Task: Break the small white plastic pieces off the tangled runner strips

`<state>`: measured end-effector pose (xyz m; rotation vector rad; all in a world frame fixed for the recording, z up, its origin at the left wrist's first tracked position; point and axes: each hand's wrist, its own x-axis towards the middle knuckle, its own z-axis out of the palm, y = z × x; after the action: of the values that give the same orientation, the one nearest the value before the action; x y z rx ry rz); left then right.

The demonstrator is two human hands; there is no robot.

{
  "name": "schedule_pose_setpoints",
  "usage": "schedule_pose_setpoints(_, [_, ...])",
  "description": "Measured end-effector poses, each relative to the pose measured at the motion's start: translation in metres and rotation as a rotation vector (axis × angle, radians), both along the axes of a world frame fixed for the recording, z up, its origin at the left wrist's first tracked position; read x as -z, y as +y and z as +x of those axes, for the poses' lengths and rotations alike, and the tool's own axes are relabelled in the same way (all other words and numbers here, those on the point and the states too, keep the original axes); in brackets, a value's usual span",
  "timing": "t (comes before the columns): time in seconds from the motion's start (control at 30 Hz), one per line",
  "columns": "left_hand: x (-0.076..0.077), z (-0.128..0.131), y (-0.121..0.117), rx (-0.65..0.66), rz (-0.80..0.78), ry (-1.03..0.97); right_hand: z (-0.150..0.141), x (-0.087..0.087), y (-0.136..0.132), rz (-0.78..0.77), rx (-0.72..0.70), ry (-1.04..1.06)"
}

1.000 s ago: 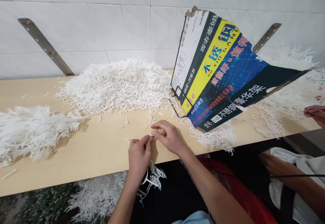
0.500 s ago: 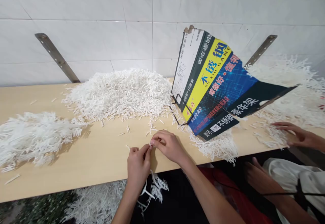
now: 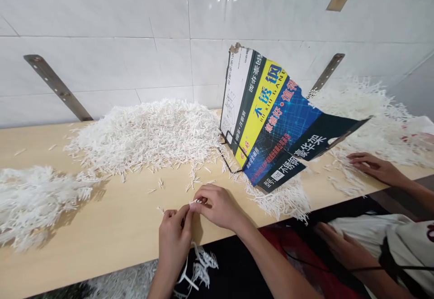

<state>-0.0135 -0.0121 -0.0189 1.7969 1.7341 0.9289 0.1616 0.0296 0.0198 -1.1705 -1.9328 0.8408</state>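
My left hand (image 3: pixel 173 235) and my right hand (image 3: pixel 217 206) meet at the front edge of the wooden table (image 3: pixel 111 226). Both pinch a small white plastic piece (image 3: pixel 194 202) between their fingertips. A branched white plastic strip (image 3: pixel 195 269) hangs down from my left hand below the table edge. A few loose white sticks (image 3: pixel 193 182) lie just beyond my fingers. A big heap of white sticks (image 3: pixel 149 132) is piled behind them, toward the wall.
A colourful printed cardboard sheet (image 3: pixel 267 118) leans on a wire stand right of the heap. More white heaps lie at the left (image 3: pixel 34 199) and the right (image 3: pixel 373 114). Another person's hand (image 3: pixel 371 168) rests on the table at the right. Metal brackets (image 3: pixel 56 86) slant down the tiled wall.
The view has tilted up and shifted. My hands keep the same pinch at the table edge. The other person's hand has reached onto the table at the right.
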Motion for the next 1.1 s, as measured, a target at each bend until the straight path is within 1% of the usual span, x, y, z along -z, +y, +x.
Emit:
schedule_pose_setpoints(0.07, [0.0, 0.001, 0.001, 0.021, 0.003, 0.017, -0.002, 0.003, 0.0, -0.007, 0.014, 0.037])
schedule_pose_setpoints(0.2, [0.001, 0.003, 0.001, 0.091, 0.027, 0.065, -0.002, 0.013, 0.004, -0.042, 0.115, 0.153])
schedule_pose_setpoints(0.23, [0.001, 0.004, 0.001, 0.099, 0.035, 0.075, -0.001, 0.017, 0.006, -0.052, 0.149, 0.183])
schedule_pose_setpoints(0.3, [0.002, 0.003, 0.001, 0.097, 0.05, 0.084, 0.003, 0.024, 0.011, -0.103, 0.257, 0.315])
schedule_pose_setpoints(0.37, [0.003, 0.002, 0.0, 0.073, 0.046, 0.066, 0.007, 0.028, 0.015, -0.174, 0.369, 0.472])
schedule_pose_setpoints(0.4, [0.003, 0.001, -0.001, 0.058, 0.032, 0.043, 0.008, 0.029, 0.015, -0.189, 0.397, 0.508])
schedule_pose_setpoints(0.43, [0.003, 0.0, -0.001, 0.043, 0.013, 0.015, 0.009, 0.028, 0.015, -0.174, 0.394, 0.497])
schedule_pose_setpoints(0.47, [0.003, -0.001, -0.001, 0.028, -0.007, -0.014, 0.009, 0.025, 0.014, -0.131, 0.355, 0.448])
schedule_pose_setpoints(0.57, [0.0, -0.001, 0.0, 0.005, -0.039, -0.067, 0.007, 0.013, 0.005, 0.022, 0.173, 0.247])
schedule_pose_setpoints(0.63, [-0.002, -0.001, 0.0, 0.0, -0.044, -0.077, 0.005, 0.005, 0.001, 0.04, 0.073, 0.141])
schedule_pose_setpoints(0.73, [-0.003, -0.001, 0.0, -0.006, -0.048, -0.089, 0.002, 0.003, 0.0, 0.03, 0.006, 0.025])
schedule_pose_setpoints(0.8, [-0.002, -0.002, 0.0, 0.009, -0.05, -0.08, 0.001, 0.007, 0.001, 0.036, 0.019, 0.025])
schedule_pose_setpoints(0.9, [-0.002, 0.0, 0.003, 0.059, -0.06, -0.067, 0.001, 0.013, 0.001, 0.033, 0.104, 0.09])
schedule_pose_setpoints(1.0, [-0.004, 0.005, 0.008, 0.092, -0.081, -0.102, 0.001, 0.015, -0.002, 0.041, 0.188, 0.141])
schedule_pose_setpoints(1.1, [-0.007, 0.008, 0.01, 0.103, -0.111, -0.151, 0.002, 0.019, -0.002, 0.023, 0.222, 0.2])
